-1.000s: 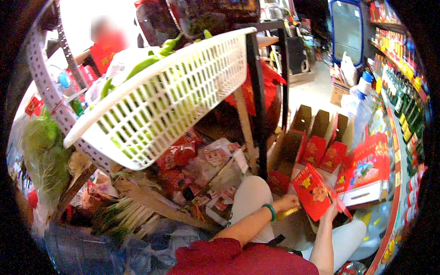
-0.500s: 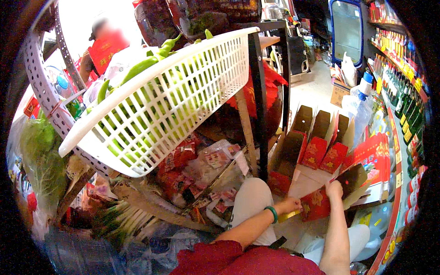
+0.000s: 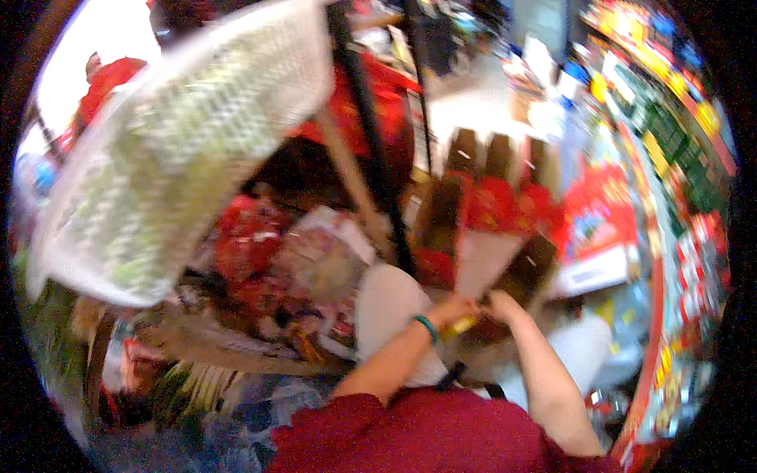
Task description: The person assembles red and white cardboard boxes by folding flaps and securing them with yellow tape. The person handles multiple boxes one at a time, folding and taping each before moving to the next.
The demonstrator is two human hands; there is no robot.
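My left hand (image 3: 456,312), below a green bangle (image 3: 426,329), is closed around a small yellow thing (image 3: 458,326) too blurred to name. Close beside it my right hand (image 3: 505,307) has its fingers curled together; whatever they grip is hidden by blur. Both hands meet at the near side of an open cardboard box (image 3: 527,270) with a brown inside. Beyond it stand several more open boxes, among them two with red fronts (image 3: 490,206). My knees lie on either side of the hands.
A white plastic basket (image 3: 47,260) of green peppers rises at the left on a dark metal frame (image 3: 364,134). Bags and scraps (image 3: 315,264) lie beneath. Printed red cardboard (image 3: 603,206) leans at the right, before shelves of bottles (image 3: 643,130). Another person in red stands far left.
The view has swung and blurred, so the surroundings sit farther left and higher. My right hand has come down from the box's upper edge to beside my left hand.
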